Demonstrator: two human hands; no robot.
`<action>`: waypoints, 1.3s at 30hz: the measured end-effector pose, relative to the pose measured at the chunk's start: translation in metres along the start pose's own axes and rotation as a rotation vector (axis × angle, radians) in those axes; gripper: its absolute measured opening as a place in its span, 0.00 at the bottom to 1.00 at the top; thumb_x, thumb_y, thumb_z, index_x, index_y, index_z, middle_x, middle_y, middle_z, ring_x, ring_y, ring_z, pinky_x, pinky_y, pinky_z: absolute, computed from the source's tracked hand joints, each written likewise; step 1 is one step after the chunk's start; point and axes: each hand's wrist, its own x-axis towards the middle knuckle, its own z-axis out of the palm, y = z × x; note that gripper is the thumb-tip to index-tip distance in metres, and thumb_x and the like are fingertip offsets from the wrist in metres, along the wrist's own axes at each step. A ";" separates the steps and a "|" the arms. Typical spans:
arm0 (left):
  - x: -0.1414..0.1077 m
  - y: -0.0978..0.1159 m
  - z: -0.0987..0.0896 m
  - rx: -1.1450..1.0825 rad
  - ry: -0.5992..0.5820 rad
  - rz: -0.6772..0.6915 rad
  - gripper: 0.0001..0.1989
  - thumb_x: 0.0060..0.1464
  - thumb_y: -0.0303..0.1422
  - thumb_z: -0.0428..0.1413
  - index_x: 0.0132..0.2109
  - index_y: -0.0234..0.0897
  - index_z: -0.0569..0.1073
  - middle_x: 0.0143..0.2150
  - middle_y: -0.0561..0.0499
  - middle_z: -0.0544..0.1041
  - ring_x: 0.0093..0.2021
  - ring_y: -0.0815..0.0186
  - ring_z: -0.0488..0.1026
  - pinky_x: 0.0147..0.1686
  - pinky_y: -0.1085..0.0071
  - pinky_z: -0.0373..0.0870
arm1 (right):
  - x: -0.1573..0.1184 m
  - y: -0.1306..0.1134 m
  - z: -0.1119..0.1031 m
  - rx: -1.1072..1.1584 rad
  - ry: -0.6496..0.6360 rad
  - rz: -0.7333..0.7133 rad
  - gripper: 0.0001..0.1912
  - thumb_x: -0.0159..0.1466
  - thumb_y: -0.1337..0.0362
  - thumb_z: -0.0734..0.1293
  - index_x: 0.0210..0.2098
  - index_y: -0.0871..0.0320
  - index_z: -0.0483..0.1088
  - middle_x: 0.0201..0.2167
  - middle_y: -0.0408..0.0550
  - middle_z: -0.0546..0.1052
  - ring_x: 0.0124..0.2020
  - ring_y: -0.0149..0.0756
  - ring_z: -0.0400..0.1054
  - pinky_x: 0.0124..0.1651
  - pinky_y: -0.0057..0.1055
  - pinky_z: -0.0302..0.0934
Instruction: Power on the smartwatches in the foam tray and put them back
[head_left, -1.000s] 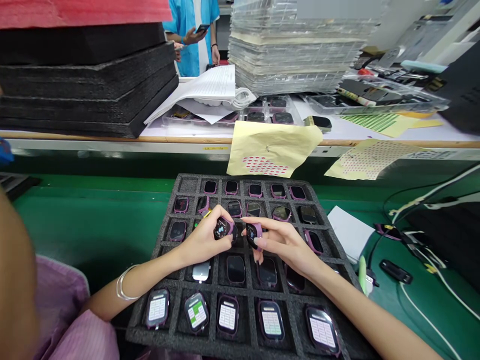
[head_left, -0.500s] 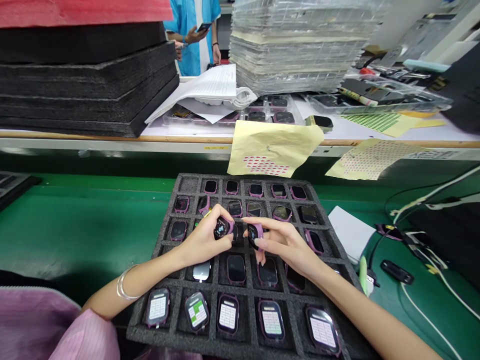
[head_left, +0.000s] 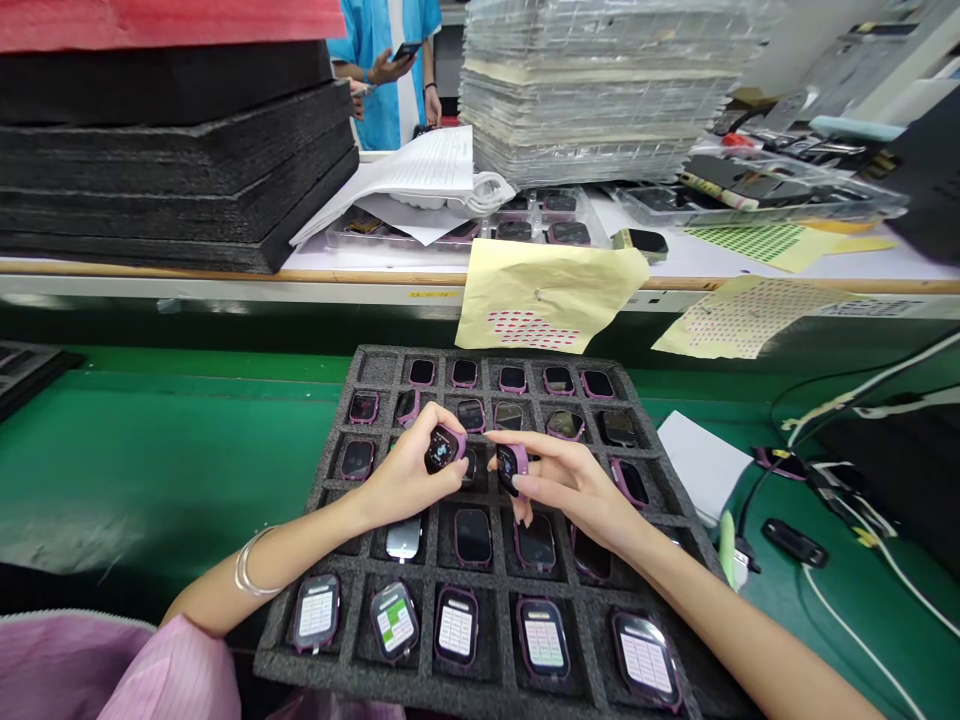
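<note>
A dark grey foam tray lies on the green table, its compartments holding many purple-framed watch faces. Above its middle, my left hand pinches a purple watch with a lit round dial. Just to the right, my right hand grips a second purple watch between thumb and fingers, its lit screen turned to the left. The two watches are apart. In the front row, several watches, such as one at the centre, show white grid screens.
A shelf crosses behind the tray, bearing black foam trays, stacked clear plastic trays and papers. Yellow sticker sheets hang from its edge. White paper and cables lie right. A person in blue holds a phone beyond.
My left hand has shifted very slightly, and the watch in it is turned a little. My right hand and its watch are almost unmoved.
</note>
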 end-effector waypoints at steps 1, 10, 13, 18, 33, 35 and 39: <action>0.000 0.000 0.000 0.005 -0.001 -0.002 0.11 0.49 0.22 0.52 0.39 0.39 0.61 0.36 0.54 0.64 0.38 0.67 0.64 0.40 0.71 0.60 | 0.000 0.000 0.000 0.001 0.001 0.001 0.22 0.62 0.67 0.70 0.56 0.59 0.69 0.34 0.47 0.76 0.24 0.28 0.72 0.26 0.23 0.68; -0.001 0.001 -0.001 0.024 0.028 0.000 0.12 0.48 0.22 0.52 0.39 0.39 0.61 0.35 0.55 0.64 0.35 0.68 0.63 0.38 0.72 0.60 | 0.000 0.000 0.000 -0.009 0.007 -0.002 0.21 0.62 0.67 0.69 0.55 0.60 0.69 0.29 0.44 0.76 0.23 0.28 0.71 0.26 0.23 0.68; -0.001 -0.001 -0.001 0.030 0.033 0.003 0.12 0.48 0.21 0.52 0.38 0.40 0.60 0.34 0.55 0.63 0.34 0.68 0.62 0.37 0.72 0.59 | 0.000 -0.001 0.000 -0.004 0.011 -0.006 0.20 0.62 0.67 0.70 0.54 0.60 0.70 0.32 0.46 0.76 0.23 0.28 0.71 0.25 0.23 0.68; 0.000 -0.003 -0.001 0.024 0.064 0.024 0.11 0.50 0.24 0.52 0.40 0.39 0.61 0.36 0.54 0.64 0.37 0.67 0.63 0.40 0.71 0.60 | 0.000 0.000 -0.001 -0.005 0.002 -0.014 0.21 0.62 0.67 0.70 0.55 0.58 0.69 0.34 0.46 0.76 0.24 0.27 0.71 0.26 0.22 0.68; -0.001 -0.003 -0.002 0.019 0.096 0.024 0.11 0.49 0.23 0.53 0.38 0.39 0.61 0.34 0.55 0.64 0.35 0.68 0.64 0.39 0.71 0.62 | -0.002 -0.004 0.002 -0.048 0.048 0.029 0.22 0.61 0.65 0.71 0.54 0.60 0.70 0.31 0.46 0.76 0.22 0.29 0.70 0.24 0.25 0.66; -0.001 -0.003 -0.001 -0.002 0.098 0.006 0.10 0.50 0.24 0.54 0.39 0.39 0.62 0.34 0.55 0.64 0.35 0.69 0.65 0.37 0.71 0.63 | -0.002 -0.004 0.001 -0.050 0.032 0.040 0.24 0.61 0.65 0.70 0.56 0.61 0.68 0.28 0.45 0.75 0.22 0.30 0.70 0.25 0.26 0.66; -0.001 -0.005 0.002 -0.228 -0.029 -0.150 0.14 0.54 0.32 0.55 0.46 0.40 0.60 0.35 0.55 0.65 0.25 0.73 0.65 0.25 0.75 0.64 | 0.000 -0.003 0.001 0.001 -0.012 0.061 0.27 0.62 0.63 0.69 0.59 0.61 0.63 0.34 0.49 0.76 0.25 0.33 0.72 0.27 0.29 0.68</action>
